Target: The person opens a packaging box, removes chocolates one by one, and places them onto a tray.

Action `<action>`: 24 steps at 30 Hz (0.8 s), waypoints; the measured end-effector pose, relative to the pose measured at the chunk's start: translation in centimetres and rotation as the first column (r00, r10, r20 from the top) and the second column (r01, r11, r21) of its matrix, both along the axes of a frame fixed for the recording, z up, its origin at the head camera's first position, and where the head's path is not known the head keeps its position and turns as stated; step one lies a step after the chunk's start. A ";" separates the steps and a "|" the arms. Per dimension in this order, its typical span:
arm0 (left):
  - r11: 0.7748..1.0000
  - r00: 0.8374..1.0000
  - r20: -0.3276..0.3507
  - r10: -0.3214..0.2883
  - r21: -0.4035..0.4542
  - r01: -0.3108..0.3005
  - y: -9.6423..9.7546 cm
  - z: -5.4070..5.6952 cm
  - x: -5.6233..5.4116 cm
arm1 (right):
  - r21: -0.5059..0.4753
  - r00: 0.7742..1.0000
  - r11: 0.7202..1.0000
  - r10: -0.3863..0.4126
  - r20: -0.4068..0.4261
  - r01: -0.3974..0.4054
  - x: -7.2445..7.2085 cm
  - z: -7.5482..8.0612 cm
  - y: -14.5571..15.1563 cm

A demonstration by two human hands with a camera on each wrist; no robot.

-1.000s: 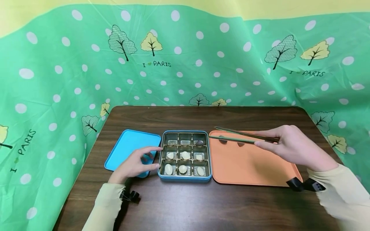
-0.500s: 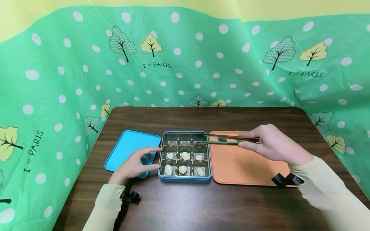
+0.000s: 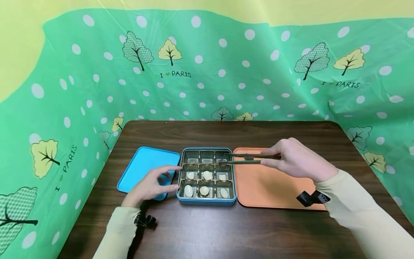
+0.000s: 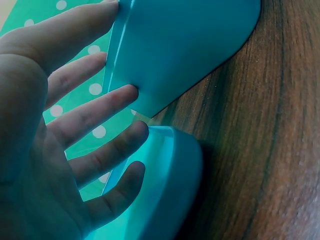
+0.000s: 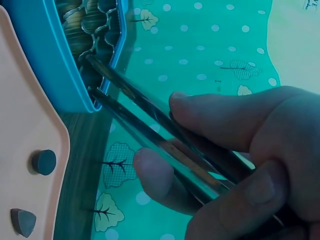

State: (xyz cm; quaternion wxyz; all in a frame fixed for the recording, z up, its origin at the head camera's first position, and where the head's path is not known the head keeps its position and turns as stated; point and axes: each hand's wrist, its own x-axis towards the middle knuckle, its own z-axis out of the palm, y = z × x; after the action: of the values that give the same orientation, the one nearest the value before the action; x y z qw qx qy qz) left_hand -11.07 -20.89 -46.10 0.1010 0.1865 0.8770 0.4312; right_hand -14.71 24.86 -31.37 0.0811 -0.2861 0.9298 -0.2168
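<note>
My right hand (image 3: 299,160) grips long metal tweezers (image 3: 240,162). Their two tips are apart and reach into the back-right compartment of a blue box (image 3: 207,202). A dark piece (image 3: 223,161) sits there, partly hidden by the tips. The middle and front rows hold several small white pieces (image 3: 208,175), one to a compartment. My left hand (image 3: 150,183) lies at the box's left side with spread fingers, thumb and a fingertip at its edge. In the left wrist view the fingers hold nothing and hover near the blue lid (image 4: 185,175).
An orange tray (image 3: 278,190) adjoins the box on the right. On it lie a round dark piece (image 5: 44,162) and an angular dark piece (image 5: 23,223). The flat blue lid (image 3: 147,162) rests left of the box. A dotted green cloth (image 3: 207,82) hangs behind the wooden table (image 3: 207,233).
My right hand has moved left, bringing the tweezer tips from the tray's left edge into the back-right compartment. The tips have drawn slightly closer together. My left hand has stayed put.
</note>
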 end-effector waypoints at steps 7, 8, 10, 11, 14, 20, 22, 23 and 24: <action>1.000 1.000 -0.005 -0.002 -0.002 0.002 0.0 0.1 -0.1 | 0.027 0.999 0.999 0.046 -0.004 -0.046 -0.8 0.6 -1.2; 1.000 1.000 -0.005 -0.003 0.000 0.003 0.0 0.2 -0.1 | 0.028 0.999 0.998 0.052 0.003 -0.053 -0.9 0.8 -1.4; 1.000 1.000 -0.001 -0.004 0.004 0.004 0.0 0.2 -0.1 | 0.042 0.998 0.997 0.067 0.010 -0.067 -1.1 1.0 -1.9; 1.000 1.000 0.000 -0.004 0.003 0.004 0.0 0.1 -0.1 | 0.051 0.998 0.996 0.067 0.020 -0.068 -1.3 1.2 -2.1; 1.000 1.000 0.001 -0.002 0.006 0.002 0.0 0.1 0.0 | 0.087 0.997 0.994 0.064 0.044 -0.067 -1.6 1.7 -2.8; 1.000 1.000 -0.009 -0.005 0.009 0.005 0.0 0.2 0.0 | 0.151 0.993 0.986 0.053 0.101 -0.068 -2.2 2.6 -4.4; 1.000 1.000 -0.013 -0.006 0.012 0.007 -0.1 0.2 0.1 | 0.174 0.992 0.983 0.040 0.121 -0.061 -2.3 2.7 -4.8; 1.000 1.000 -0.015 -0.006 0.013 0.006 -0.1 0.2 0.1 | 0.183 0.991 0.981 0.035 0.129 -0.058 -2.3 2.8 -5.0; 1.000 1.000 -0.017 -0.006 0.013 0.006 -0.1 0.1 0.1 | 0.193 0.991 0.980 0.030 0.130 -0.055 -2.3 2.9 -5.2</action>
State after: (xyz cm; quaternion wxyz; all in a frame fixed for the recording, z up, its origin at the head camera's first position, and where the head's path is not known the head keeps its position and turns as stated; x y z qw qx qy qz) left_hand -10.94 -20.98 -45.96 0.0936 0.1934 0.8743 0.4351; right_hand -16.98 19.61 -28.51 0.1722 -0.2821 0.9334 -0.1399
